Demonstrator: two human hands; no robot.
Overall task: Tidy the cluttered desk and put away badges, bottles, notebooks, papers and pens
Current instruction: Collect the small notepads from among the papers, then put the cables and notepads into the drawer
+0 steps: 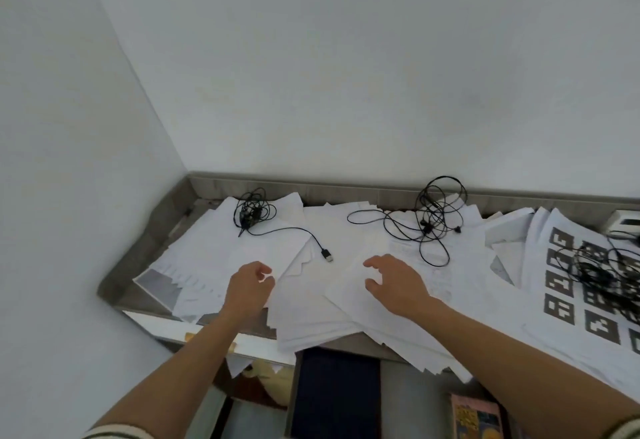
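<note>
Just beyond the curled fingers of the left hand (249, 288) lies a tangled black cable (254, 214). Its lead runs out to a USB plug (327, 254), which sits between the two hands' fingertips and a little past them. Past the right hand (398, 284), a knot of black earphones (437, 220) is spread over the sheets, near the fingertips but apart from them. Well out to the right of the right fingers, a third bundle of black wire (601, 277) lies on a printed sheet (538, 265) of black square markers.

All of these rest on the papers (311, 314), which are white, loose and overlapping at many angles. They cover the grey desk (138, 258) under both hands, and some hang over the near edge.

The left fingers are curled close to the thumb at a sheet's edge; I cannot tell whether they pinch it. The right fingers are spread wide and slightly bent, just over the papers. Behind the wrists, below the desk edge, sit a dark blue book (336, 397) and a pink book (476, 418).
</note>
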